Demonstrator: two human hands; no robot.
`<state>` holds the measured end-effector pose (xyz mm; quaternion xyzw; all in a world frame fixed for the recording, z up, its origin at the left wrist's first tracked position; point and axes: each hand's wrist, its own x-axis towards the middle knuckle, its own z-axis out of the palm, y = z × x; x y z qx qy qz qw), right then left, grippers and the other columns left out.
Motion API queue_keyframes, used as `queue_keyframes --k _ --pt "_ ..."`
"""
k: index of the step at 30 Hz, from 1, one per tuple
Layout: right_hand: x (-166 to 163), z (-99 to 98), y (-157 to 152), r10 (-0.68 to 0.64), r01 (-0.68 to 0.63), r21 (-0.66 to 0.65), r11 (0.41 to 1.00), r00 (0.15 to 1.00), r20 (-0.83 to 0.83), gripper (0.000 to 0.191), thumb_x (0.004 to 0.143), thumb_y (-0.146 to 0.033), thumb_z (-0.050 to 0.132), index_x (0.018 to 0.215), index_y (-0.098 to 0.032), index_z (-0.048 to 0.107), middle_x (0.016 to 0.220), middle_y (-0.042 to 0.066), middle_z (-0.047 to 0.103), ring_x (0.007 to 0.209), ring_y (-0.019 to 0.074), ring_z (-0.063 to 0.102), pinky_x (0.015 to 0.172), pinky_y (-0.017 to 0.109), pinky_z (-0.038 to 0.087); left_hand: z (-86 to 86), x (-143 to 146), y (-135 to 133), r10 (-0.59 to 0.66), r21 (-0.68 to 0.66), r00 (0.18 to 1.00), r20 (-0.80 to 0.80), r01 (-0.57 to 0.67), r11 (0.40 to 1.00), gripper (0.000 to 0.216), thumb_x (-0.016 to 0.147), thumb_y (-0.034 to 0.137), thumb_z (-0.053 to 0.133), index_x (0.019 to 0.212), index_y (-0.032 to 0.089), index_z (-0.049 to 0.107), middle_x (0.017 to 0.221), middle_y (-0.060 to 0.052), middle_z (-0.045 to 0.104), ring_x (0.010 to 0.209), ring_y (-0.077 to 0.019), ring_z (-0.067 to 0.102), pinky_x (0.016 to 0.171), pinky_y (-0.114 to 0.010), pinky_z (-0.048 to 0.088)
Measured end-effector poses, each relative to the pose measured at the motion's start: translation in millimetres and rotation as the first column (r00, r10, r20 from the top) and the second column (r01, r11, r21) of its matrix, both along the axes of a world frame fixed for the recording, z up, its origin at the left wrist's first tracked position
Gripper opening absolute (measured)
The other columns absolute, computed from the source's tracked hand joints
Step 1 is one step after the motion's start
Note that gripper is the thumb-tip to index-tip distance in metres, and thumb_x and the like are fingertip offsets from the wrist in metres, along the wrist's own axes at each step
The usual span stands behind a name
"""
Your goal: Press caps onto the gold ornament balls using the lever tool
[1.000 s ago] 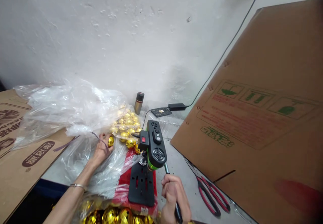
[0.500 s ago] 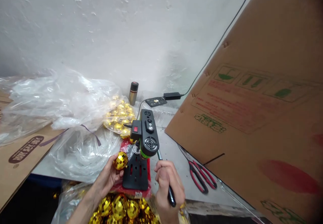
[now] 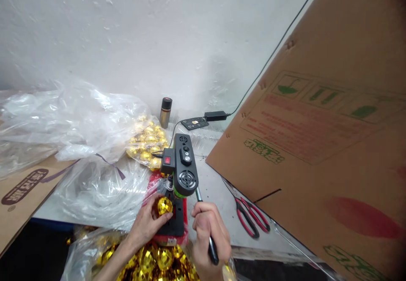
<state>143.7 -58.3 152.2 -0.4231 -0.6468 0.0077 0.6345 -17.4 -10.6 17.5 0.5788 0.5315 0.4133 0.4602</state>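
Between the thumb and fingers of my left hand (image 3: 147, 222) is a gold mirrored ball (image 3: 165, 205). It sits over the black base plate (image 3: 174, 226) of a small bench drill press (image 3: 185, 167), just below and left of the drill head; whether it touches the plate I cannot tell. My right hand (image 3: 212, 232) is wrapped round the black-gripped lever (image 3: 213, 250) on the machine's right side. Below the base, an open plastic bag holds many gold balls (image 3: 165, 259), partly hidden by my left forearm.
Red-handled scissors (image 3: 252, 217) lie right of the machine, beside a large cardboard box (image 3: 304, 145). A bag of gold balls (image 3: 148, 139), clear plastic sheeting (image 3: 79, 124), a spray can (image 3: 165, 113) and a power adapter (image 3: 216, 115) lie toward the wall.
My left hand has moved right with the gold ball, from beside the base plate to over it beneath the drill head. My right hand stays on the lever. The view has shifted slightly.
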Motion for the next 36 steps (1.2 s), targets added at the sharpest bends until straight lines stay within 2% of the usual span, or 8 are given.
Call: queue_keyframes --k 3,6,11,16,22,27,31,36 --pt "0.2 0.9 -0.6 -0.004 0.004 0.011 1.0 1.0 0.012 0.03 0.105 -0.006 0.043 0.082 -0.024 0.048 0.074 -0.003 0.053 0.068 0.011 0.059 0.061 0.024 0.046 -1.2 1.8 5.6 0.003 0.061 0.987 -0.163 0.007 0.998 0.057 0.081 0.049 0.082 0.132 0.025 0.071 0.126 -0.011 0.083 0.115 -0.0366 0.077 0.101 -0.051 0.061" --pt "1.2 -1.5 -1.6 0.009 -0.01 0.006 1.0 1.0 0.013 0.029 0.105 -0.005 0.044 0.083 -0.023 0.05 0.075 -0.002 0.055 0.069 0.0112 0.059 0.062 0.024 0.046 -2.1 2.4 11.9 -0.01 0.103 0.976 -0.217 0.033 0.994 0.057 0.084 0.045 0.08 0.136 0.026 0.069 0.127 -0.01 0.084 0.113 -0.036 0.079 0.097 -0.049 0.062" --pt "1.1 -4.1 -3.0 0.012 -0.012 -0.028 1.0 1.0 -0.006 0.029 0.106 -0.006 0.043 0.084 -0.023 0.053 0.078 -0.002 0.058 0.068 0.0107 0.06 0.062 0.024 0.046 -8.5 7.5 13.8 -0.062 0.205 0.962 -0.266 0.119 0.972 0.057 0.084 0.039 0.081 0.137 0.024 0.068 0.122 -0.011 0.084 0.109 -0.036 0.079 0.095 -0.049 0.063" --pt "-0.2 -2.4 -3.4 0.003 -0.003 -0.033 0.999 1.0 -0.015 0.03 0.108 -0.009 0.043 0.083 -0.023 0.051 0.078 -0.003 0.056 0.069 0.0097 0.06 0.064 0.023 0.047 -15.0 14.7 13.3 -0.041 0.304 0.97 -0.238 0.115 0.946 0.05 0.086 0.038 0.081 0.132 0.024 0.069 0.124 -0.013 0.081 0.114 -0.0363 0.076 0.101 -0.052 0.061" --pt "-1.2 -1.3 -3.3 -0.009 0.009 -0.015 1.0 1.0 -0.028 0.031 0.108 -0.01 0.044 0.082 -0.023 0.051 0.076 -0.002 0.055 0.067 0.0106 0.059 0.061 0.024 0.045 -11.8 13.5 16.4 -0.099 0.287 0.963 -0.25 0.172 0.942 0.047 0.086 0.035 0.082 0.13 0.022 0.068 0.123 -0.013 0.079 0.112 -0.035 0.073 0.098 -0.05 0.059" --pt "-8.7 2.8 -4.1 -0.047 0.041 -0.052 0.998 0.993 -0.111 0.033 0.109 -0.012 0.045 0.079 -0.023 0.052 0.075 -0.002 0.056 0.068 0.0116 0.059 0.061 0.026 0.044 -3.5 3.9 15.8 -0.222 0.263 0.923 -0.315 0.309 0.914 0.049 0.086 0.033 0.082 0.132 0.023 0.067 0.121 -0.011 0.076 0.109 -0.0336 0.069 0.097 -0.047 0.057" --pt "-8.4 5.1 -4.0 -0.039 0.033 -0.049 0.998 0.993 -0.111 0.033 0.11 -0.013 0.045 0.079 -0.022 0.052 0.076 -0.003 0.057 0.066 0.009 0.057 0.062 0.024 0.043 1.0 -1.2 19.5 -0.33 0.232 0.891 -0.312 0.409 0.883 0.054 0.088 0.031 0.079 0.139 0.024 0.062 0.126 -0.011 0.073 0.114 -0.0328 0.066 0.103 -0.047 0.053" --pt "-7.3 6.5 -3.8 -0.025 0.023 -0.034 0.999 0.997 -0.07 0.032 0.11 -0.012 0.045 0.081 -0.022 0.055 0.077 -0.003 0.058 0.063 0.008 0.057 0.062 0.024 0.043 3.0 -2.3 27.1 -0.407 0.114 0.861 -0.307 0.457 0.882 0.06 0.085 0.031 0.08 0.141 0.021 0.061 0.135 -0.013 0.07 0.125 -0.0362 0.059 0.111 -0.051 0.048"
